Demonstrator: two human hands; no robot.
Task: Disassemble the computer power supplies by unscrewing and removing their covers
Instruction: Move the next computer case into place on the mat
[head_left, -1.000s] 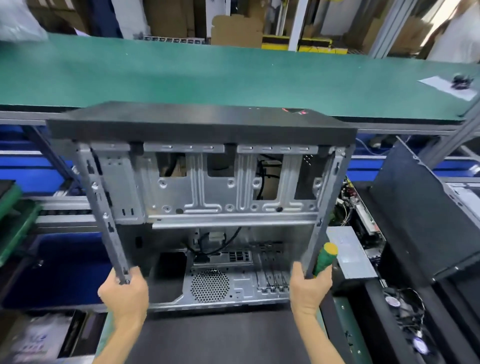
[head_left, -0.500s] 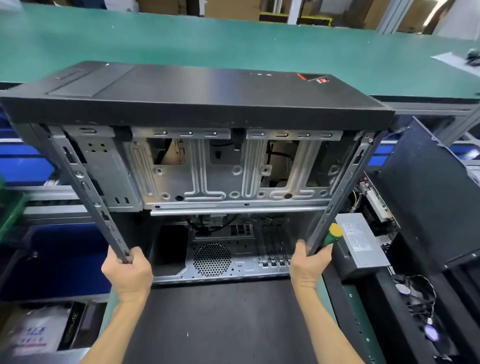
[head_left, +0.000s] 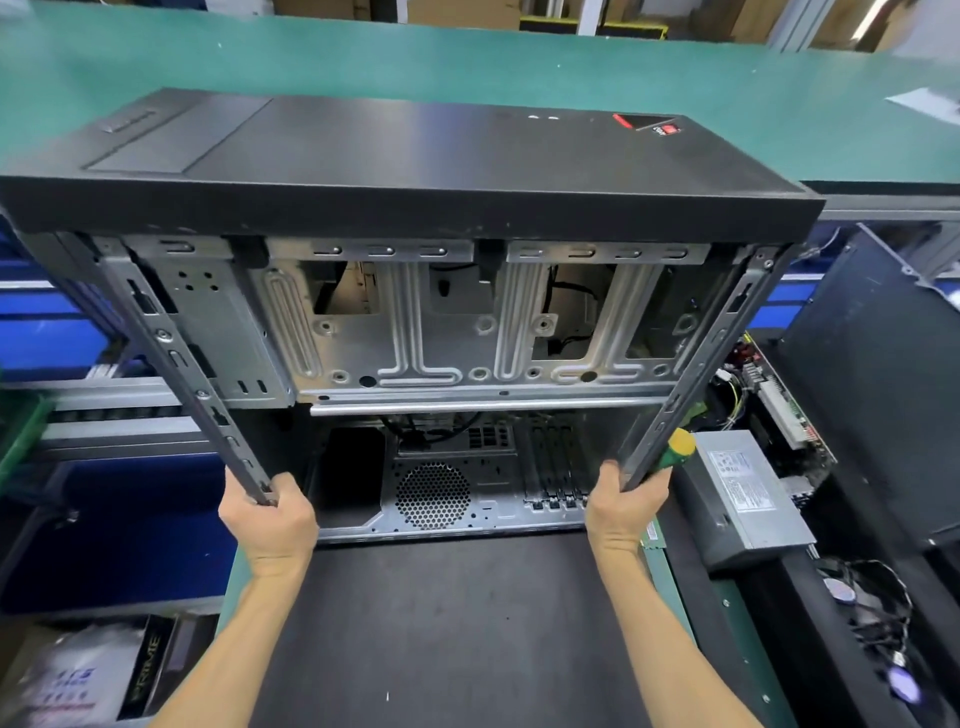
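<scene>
An open, stripped computer case (head_left: 415, 332) with a black front panel fills the middle of the view, its open side facing me. My left hand (head_left: 270, 525) grips the case's left frame rail near its lower end. My right hand (head_left: 623, 509) grips the right frame rail and also holds a green and yellow screwdriver (head_left: 675, 449) against it. A grey power supply (head_left: 743, 499) lies to the right of the case on the black stand.
A black mat (head_left: 457, 623) covers the work surface below the case. A green conveyor belt (head_left: 467, 67) runs behind. A black side panel (head_left: 872, 395) leans at the right beside a board with wires (head_left: 769, 400). Blue bins (head_left: 114, 530) sit at the left.
The case has come closer and now fills more of the view, with more of its front panel showing. Both hands keep the same hold on the rails.
</scene>
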